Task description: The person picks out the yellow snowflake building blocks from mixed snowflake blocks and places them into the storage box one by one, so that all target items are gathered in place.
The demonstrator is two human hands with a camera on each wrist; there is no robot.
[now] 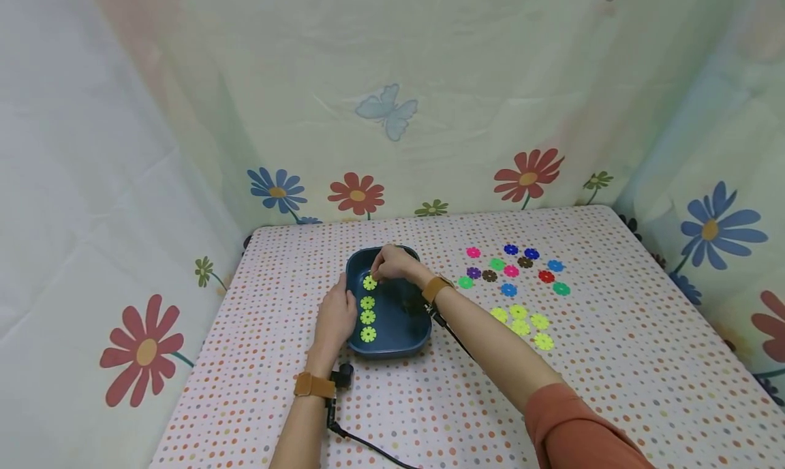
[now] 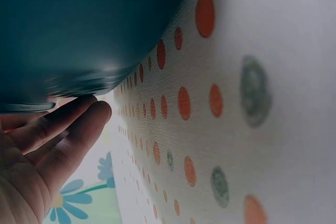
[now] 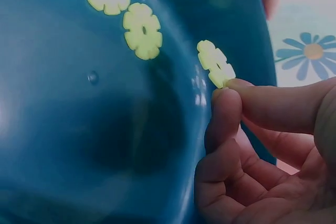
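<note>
A dark blue basin holds a column of yellow flower-shaped discs along its left side. My right hand pinches another yellow flower-shaped disc between thumb and forefinger, above the column at the basin's far end. In the right wrist view this disc stands tilted near the basin's wall. My left hand holds the basin's left rim. Its thumb lies over the rim, and its fingers are against the outer wall in the left wrist view.
Several yellow discs lie right of the basin, partly behind the right forearm. Beyond them are scattered pink, blue, green, brown, purple and red discs. A cable runs from the left wrist over the dotted tabletop. Floral curtains surround it.
</note>
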